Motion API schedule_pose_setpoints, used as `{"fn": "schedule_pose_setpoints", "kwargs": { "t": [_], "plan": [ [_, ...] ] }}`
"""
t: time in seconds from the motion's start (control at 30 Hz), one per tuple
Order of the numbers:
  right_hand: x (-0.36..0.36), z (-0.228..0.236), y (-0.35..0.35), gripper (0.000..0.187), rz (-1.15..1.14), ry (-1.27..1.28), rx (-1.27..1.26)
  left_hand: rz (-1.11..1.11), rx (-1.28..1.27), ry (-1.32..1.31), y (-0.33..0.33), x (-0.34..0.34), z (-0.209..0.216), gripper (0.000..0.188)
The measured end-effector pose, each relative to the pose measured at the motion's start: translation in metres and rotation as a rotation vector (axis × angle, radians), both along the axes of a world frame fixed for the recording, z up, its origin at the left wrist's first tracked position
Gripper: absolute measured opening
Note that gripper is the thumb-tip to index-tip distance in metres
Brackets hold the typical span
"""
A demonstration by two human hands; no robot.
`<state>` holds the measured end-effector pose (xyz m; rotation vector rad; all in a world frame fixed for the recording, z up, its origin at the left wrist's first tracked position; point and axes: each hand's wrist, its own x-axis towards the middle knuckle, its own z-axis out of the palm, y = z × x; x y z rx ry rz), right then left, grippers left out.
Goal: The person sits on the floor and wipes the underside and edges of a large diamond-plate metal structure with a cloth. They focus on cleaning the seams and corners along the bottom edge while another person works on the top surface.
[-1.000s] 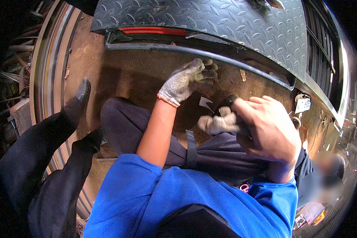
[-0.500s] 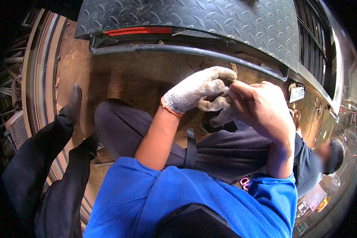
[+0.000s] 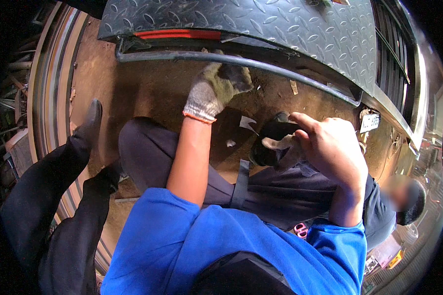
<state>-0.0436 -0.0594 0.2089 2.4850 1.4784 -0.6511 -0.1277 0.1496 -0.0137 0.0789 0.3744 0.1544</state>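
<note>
My left hand point(image 3: 212, 88) wears a dirty white knit work glove with an orange cuff edge. It reaches out to the metal bar point(image 3: 275, 70) below the tread plate, its fingers apart and partly shaded; I see nothing held in it. My bare right hand point(image 3: 330, 146) is closed on a loose grey-white work glove point(image 3: 290, 151) that hangs below its fingers, the index finger stretched forward. Two pale scraps, one larger point(image 3: 247, 123) and one small point(image 3: 230, 143), show between my hands, above or on the dirt floor.
A diamond tread plate point(image 3: 261, 22) with a red strip point(image 3: 177, 34) stands ahead. Long metal profiles point(image 3: 59, 64) line the left side, beside another person's dark-trousered legs point(image 3: 59, 216). A person point(image 3: 381, 211) sits at the right. Pink-handled scissors point(image 3: 300, 229) lie near my right sleeve.
My hands have moved apart: the gloved left one went forward and left to the bar, the right one slightly down with the loose glove. Pale scraps now show between them.
</note>
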Motion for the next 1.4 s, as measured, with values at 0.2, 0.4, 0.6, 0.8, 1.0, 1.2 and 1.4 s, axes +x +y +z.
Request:
{"fn": "schedule_pose_setpoints", "kwargs": {
  "t": [0.2,0.4,0.6,0.8,1.0,1.2,1.4],
  "plan": [
    [0.006,0.003,-0.001,0.022,-0.001,0.045,-0.026,0.099,-0.041,-0.126,0.012,0.015,0.006,0.033],
    [0.015,-0.001,-0.007,0.027,0.043,0.087,0.010,0.133,-0.263,-0.218,0.014,0.025,-0.012,0.043],
    [0.020,-0.003,-0.010,0.027,0.025,0.093,0.003,0.195,-0.129,-0.326,0.002,0.035,-0.013,0.033],
    [0.019,0.002,-0.015,0.032,0.058,0.109,0.032,0.383,0.029,-0.330,-0.025,0.054,0.003,0.024],
    [0.020,0.003,-0.024,0.034,0.043,0.119,0.056,0.459,-0.121,-0.172,-0.049,0.059,0.027,0.028],
    [0.020,0.008,-0.017,0.035,0.105,0.107,0.063,0.208,0.044,-0.200,-0.132,0.043,-0.024,0.041],
    [0.008,0.012,-0.022,0.034,0.084,0.110,0.041,0.036,0.516,0.408,-0.098,0.031,0.004,0.015]
  ]
}}
